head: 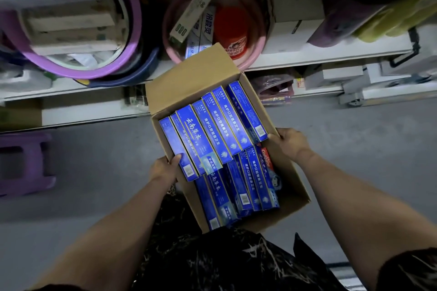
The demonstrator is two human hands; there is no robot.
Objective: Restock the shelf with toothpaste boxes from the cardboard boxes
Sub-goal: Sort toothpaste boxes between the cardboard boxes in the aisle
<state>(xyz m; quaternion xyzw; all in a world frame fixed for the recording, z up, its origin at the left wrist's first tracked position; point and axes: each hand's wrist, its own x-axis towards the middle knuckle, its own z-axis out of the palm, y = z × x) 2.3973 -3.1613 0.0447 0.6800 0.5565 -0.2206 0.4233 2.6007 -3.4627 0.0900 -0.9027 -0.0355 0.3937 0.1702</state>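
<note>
A purple stool [23, 163] stands on the floor at nine o'clock; the left hand [165, 169] grips the left wall of the cardboard box [189, 82], thumb inside against a blue carton; the open box at centre holds blue toothpaste boxes [212, 130] in two rows, with a red carton [268, 158] at its four o'clock; at twelve o'clock a pink basin [256, 54] sits on the white shelf [319, 59]; the right hand [292, 142] grasps the box's right rim at three o'clock.

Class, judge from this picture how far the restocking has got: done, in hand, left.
Done: little shows; the cardboard box looks nearly full of blue toothpaste boxes. In hand: left hand and right hand grip its sides. Left: moving them onto the shelf.
</note>
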